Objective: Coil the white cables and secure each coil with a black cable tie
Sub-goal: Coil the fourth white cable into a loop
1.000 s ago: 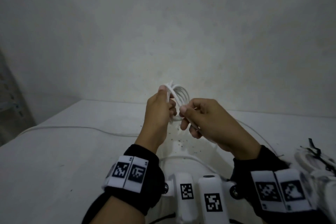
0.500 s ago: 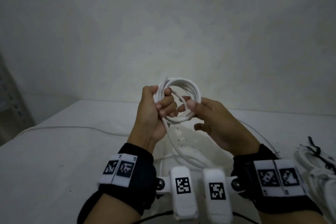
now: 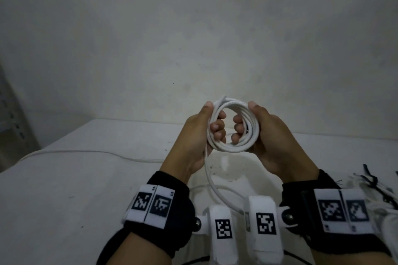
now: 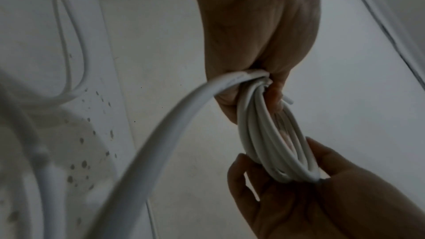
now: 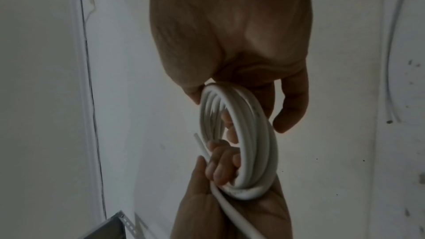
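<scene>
A white cable coil (image 3: pixel 233 146) of several loops is held upright above the table, between both hands. My left hand (image 3: pixel 201 133) grips its left side, fingers curled through the ring and thumb on top. My right hand (image 3: pixel 261 135) grips the right side the same way. The cable's loose tail (image 3: pixel 212 187) drops from the left palm toward the table. In the left wrist view the coil (image 4: pixel 271 144) runs from my left hand (image 4: pixel 255 83) down to the right hand (image 4: pixel 306 197). The right wrist view shows the coil (image 5: pixel 246 144) edge-on, with a short cut end (image 5: pixel 200 144) sticking out.
Another white cable (image 3: pixel 86 153) lies across the white table (image 3: pixel 64 200) at the left. At the right edge sit white coils bound with black ties (image 3: pixel 370 180). A grey wall (image 3: pixel 193 28) stands behind. A metal shelf frame (image 3: pixel 13 135) is at far left.
The coil has turned to face me as a full ring and risen slightly. My right hand has shifted from pinching the loop's front to gripping its right side.
</scene>
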